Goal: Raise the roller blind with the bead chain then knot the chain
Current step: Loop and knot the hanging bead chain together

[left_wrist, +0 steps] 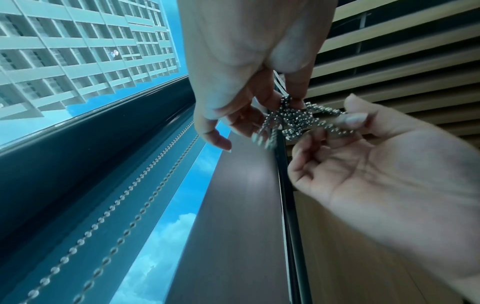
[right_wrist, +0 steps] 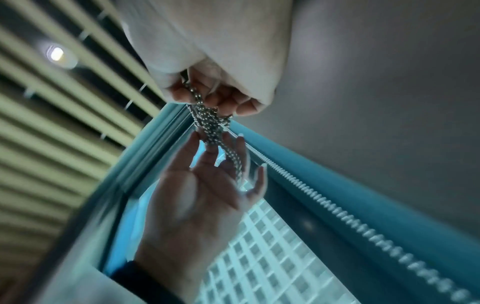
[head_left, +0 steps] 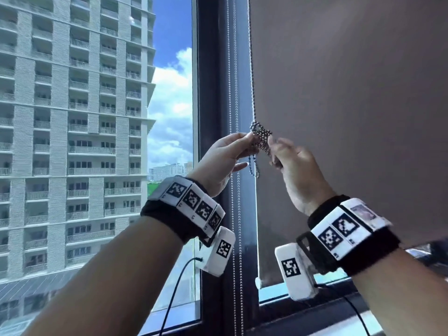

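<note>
The metal bead chain hangs down the left edge of the grey-brown roller blind and ends in a bunched knot at hand height. My left hand pinches the knot from the left with thumb and forefinger, its other fingers spread. From the right, my right hand grips the chain with curled fingers. A short loop dangles below the hands. The left wrist view shows the knot between left hand and right hand. In the blurred right wrist view, the right hand clutches the chain.
A second bead chain hangs straight along the dark window frame. The blind's bottom bar end sits low, near the sill. Outside the glass stands a tall apartment block. A slatted ceiling is overhead.
</note>
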The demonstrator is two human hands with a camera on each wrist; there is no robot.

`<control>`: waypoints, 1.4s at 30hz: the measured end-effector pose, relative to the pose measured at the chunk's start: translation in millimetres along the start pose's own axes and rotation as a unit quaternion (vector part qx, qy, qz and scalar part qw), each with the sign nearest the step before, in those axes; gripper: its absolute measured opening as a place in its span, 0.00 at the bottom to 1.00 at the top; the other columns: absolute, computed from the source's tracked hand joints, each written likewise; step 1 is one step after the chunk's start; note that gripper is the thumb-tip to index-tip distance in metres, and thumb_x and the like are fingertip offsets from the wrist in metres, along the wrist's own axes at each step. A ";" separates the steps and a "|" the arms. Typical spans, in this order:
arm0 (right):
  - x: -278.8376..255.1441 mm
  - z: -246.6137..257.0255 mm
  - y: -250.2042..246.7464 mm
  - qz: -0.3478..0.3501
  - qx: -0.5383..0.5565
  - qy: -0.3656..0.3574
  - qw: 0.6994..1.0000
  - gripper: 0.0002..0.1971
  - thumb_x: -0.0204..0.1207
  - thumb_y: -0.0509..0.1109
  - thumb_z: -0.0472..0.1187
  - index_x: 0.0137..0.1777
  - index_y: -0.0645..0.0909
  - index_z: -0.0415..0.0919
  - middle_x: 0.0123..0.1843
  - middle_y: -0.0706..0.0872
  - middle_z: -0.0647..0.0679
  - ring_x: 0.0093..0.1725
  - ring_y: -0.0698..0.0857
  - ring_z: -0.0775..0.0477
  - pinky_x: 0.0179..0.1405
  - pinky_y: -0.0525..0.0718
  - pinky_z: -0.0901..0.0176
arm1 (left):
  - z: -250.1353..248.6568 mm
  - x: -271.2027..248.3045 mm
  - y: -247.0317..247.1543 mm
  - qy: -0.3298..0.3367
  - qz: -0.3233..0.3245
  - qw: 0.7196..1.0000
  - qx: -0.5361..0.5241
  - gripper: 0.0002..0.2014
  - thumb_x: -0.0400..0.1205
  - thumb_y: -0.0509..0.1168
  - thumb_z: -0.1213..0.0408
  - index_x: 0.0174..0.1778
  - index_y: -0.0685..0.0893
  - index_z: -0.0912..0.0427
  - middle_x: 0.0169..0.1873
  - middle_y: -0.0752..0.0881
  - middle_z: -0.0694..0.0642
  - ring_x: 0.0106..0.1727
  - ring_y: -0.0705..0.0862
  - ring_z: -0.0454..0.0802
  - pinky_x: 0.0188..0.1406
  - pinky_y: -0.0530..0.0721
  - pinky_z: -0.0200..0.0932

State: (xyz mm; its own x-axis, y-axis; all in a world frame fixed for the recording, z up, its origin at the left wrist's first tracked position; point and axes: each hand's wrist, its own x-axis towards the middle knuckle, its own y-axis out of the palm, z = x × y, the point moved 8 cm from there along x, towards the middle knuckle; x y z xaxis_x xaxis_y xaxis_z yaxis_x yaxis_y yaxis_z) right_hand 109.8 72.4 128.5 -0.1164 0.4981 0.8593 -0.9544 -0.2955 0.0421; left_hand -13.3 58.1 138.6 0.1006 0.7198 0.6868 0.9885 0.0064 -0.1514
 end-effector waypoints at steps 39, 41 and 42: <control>7.6 2.7 -1.6 0.011 0.245 0.069 0.967 0.14 0.85 0.58 0.41 0.37 0.75 0.40 0.25 0.67 0.53 0.20 0.60 0.58 0.16 0.62 0.69 | -12.2 5.1 -8.6 0.134 -0.079 0.986 0.060 0.07 0.81 0.68 0.68 0.47 0.82 0.70 0.41 0.82 0.63 0.35 0.80 0.40 0.41 0.76 0.30; 10.9 3.0 0.4 0.025 0.209 0.073 0.975 0.14 0.85 0.57 0.41 0.38 0.74 0.40 0.25 0.67 0.53 0.21 0.58 0.58 0.14 0.58 0.69 | -11.9 5.2 -6.1 0.143 -0.081 0.983 0.079 0.09 0.80 0.68 0.65 0.48 0.81 0.69 0.41 0.81 0.63 0.42 0.79 0.48 0.48 0.77 0.39; 12.2 2.8 1.2 0.029 0.186 0.072 0.980 0.14 0.85 0.56 0.41 0.37 0.74 0.41 0.25 0.66 0.52 0.21 0.58 0.57 0.14 0.57 0.69 | -11.2 5.8 -5.6 0.145 -0.087 0.980 0.101 0.08 0.80 0.67 0.64 0.48 0.81 0.66 0.42 0.82 0.61 0.43 0.79 0.49 0.50 0.77 0.42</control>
State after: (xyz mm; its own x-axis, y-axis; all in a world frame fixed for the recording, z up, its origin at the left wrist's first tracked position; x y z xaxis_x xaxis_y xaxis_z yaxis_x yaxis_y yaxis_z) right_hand 108.0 75.9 140.5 -0.2306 0.5734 0.7861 -0.7822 -0.5898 0.2008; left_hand -17.0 54.5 151.4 -0.0111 0.4686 0.8833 0.9535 0.2710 -0.1318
